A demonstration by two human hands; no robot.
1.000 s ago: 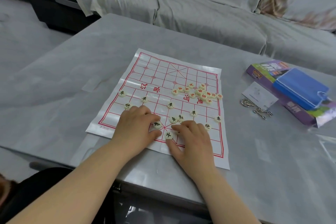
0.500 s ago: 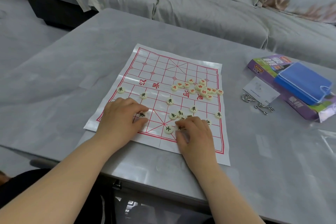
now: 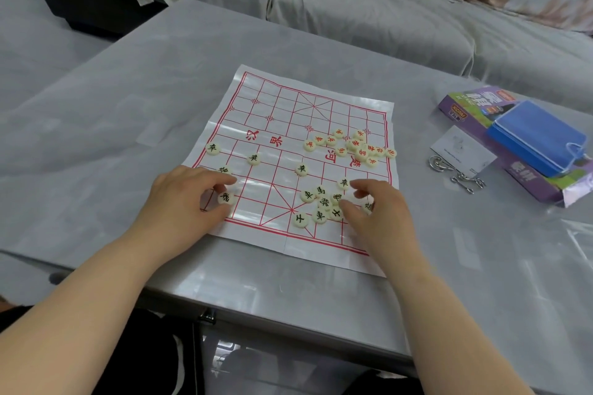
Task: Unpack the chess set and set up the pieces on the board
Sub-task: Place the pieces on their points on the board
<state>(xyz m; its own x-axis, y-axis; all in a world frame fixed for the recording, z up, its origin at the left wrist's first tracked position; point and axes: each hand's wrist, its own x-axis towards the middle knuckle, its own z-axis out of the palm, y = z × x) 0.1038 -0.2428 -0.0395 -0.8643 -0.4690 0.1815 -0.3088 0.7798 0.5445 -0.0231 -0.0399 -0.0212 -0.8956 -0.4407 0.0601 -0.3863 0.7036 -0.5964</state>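
Chess pieces (image 3: pixel 323 202) with black marks cluster on the board (image 3: pixel 282 112) just beside the right hand (image 3: pixel 375 215), whose curled fingers (image 3: pixel 369 185) half hide one; its grip is unclear. The left hand (image 3: pixel 189 199) pinches a single piece (image 3: pixel 225 198).

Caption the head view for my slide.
Left hand and right hand at the black-lettered pieces on the near half of a paper chess board; red-lettered pieces lie clustered mid-board.
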